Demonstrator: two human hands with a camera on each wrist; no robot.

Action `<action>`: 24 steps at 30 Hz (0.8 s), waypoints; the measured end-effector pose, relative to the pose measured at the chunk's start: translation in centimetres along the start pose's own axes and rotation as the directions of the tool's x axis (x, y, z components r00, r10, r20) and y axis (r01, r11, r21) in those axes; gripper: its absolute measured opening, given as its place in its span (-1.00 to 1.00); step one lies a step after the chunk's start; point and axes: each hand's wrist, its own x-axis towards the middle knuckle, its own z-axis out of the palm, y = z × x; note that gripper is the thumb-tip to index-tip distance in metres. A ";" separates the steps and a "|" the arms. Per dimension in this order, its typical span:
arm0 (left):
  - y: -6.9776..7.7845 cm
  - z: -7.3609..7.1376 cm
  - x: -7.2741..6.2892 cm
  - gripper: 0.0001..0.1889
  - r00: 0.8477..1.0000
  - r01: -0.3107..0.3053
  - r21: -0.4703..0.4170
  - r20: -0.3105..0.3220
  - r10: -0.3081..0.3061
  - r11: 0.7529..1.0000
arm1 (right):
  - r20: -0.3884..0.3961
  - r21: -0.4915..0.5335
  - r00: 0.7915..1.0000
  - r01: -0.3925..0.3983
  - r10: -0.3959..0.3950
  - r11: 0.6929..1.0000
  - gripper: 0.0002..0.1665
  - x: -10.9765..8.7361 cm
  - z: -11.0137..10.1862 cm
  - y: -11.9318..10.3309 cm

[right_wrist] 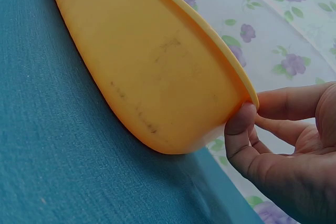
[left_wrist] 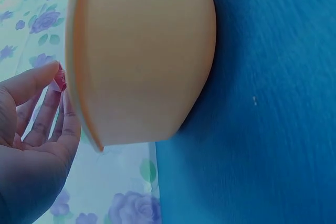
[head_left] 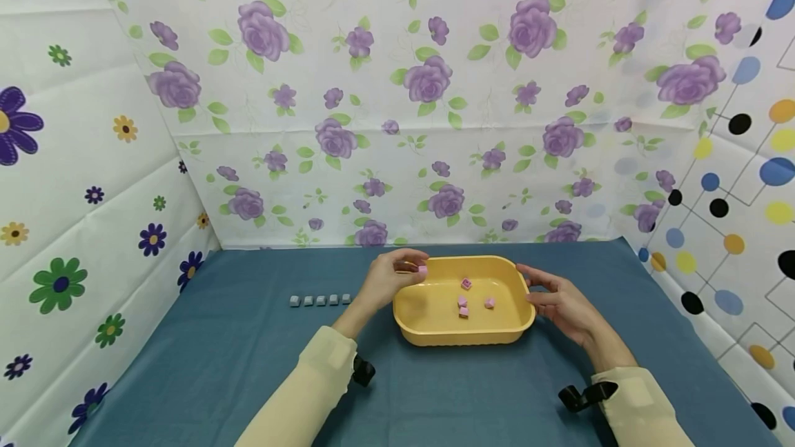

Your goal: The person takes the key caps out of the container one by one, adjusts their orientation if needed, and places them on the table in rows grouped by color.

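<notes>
Between thumb and fingertips my left hand [head_left: 386,280] pinches a small pink keycap [head_left: 423,270], held at the left rim of a yellow plastic tub [head_left: 435,332]. The left wrist view shows this keycap [left_wrist: 60,78] beside the tub's outer wall [left_wrist: 142,61]. My right hand [head_left: 566,305] grips the tub's right end, and in the right wrist view its thumb and fingers [right_wrist: 242,121] are at the rim. Inside the tub lie several pink keycaps [head_left: 489,303], scattered around the middle.
Several pale grey keycaps [head_left: 321,301] stand in a row on the blue cloth [head_left: 248,357], left of the tub. A flowered sheet [head_left: 385,88] hangs behind the table, with patterned sheets on both sides. Dark wrist mounts [head_left: 586,396] sit at both cuffs.
</notes>
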 end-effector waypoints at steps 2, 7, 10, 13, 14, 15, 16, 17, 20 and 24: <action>0.0 -0.2 -0.1 -0.61 1.000 -0.002 -0.007 -0.002 0.002 1.000 | 0.000 0.002 1.000 0.000 0.000 1.000 -0.11 0.0 0.0 0.0; 0.2 -1.0 -0.6 -0.60 1.000 -0.008 -0.003 -0.002 0.008 1.000 | 0.003 0.000 1.000 0.002 -0.002 1.000 -0.12 -0.1 0.0 0.1; 0.2 -1.5 -0.8 -0.62 1.000 -0.003 0.005 -0.008 0.003 1.000 | 0.004 -0.005 1.000 0.004 -0.004 1.000 -0.12 -0.1 0.0 0.1; 0.1 -1.9 -1.0 -0.63 1.000 -0.004 0.005 -0.014 0.004 1.000 | 0.003 -0.008 1.000 0.005 -0.005 1.000 -0.13 -0.1 -0.1 0.1; 0.1 -2.1 -1.1 -0.64 1.000 -0.004 0.002 -0.016 0.004 1.000 | 0.003 -0.008 1.000 0.004 -0.004 1.000 -0.13 -0.1 -0.1 0.1; 0.1 -2.2 -1.1 -0.64 1.000 -0.005 -0.001 -0.018 0.005 1.000 | 0.003 -0.007 1.000 0.004 -0.004 1.000 -0.12 -0.1 -0.1 0.1; 0.1 -2.3 -1.2 -0.65 1.000 -0.004 -0.005 -0.020 0.004 1.000 | 0.004 -0.008 1.000 0.003 -0.003 1.000 -0.12 -0.1 -0.1 0.2; 0.1 -2.4 -1.2 -0.65 1.000 -0.008 -0.008 -0.021 0.008 1.000 | 0.004 -0.008 1.000 0.002 -0.002 1.000 -0.12 -0.2 -0.1 0.2; 0.2 -2.8 -1.4 -0.65 1.000 -0.006 -0.019 -0.026 0.005 1.000 | 0.004 -0.009 1.000 0.000 0.000 1.000 -0.12 -0.1 -0.1 0.1; 0.2 -3.4 -1.7 -0.64 0.999 0.001 -0.020 -0.033 -0.001 1.000 | 0.004 -0.010 1.000 0.002 -0.002 1.000 -0.12 -0.1 0.0 0.0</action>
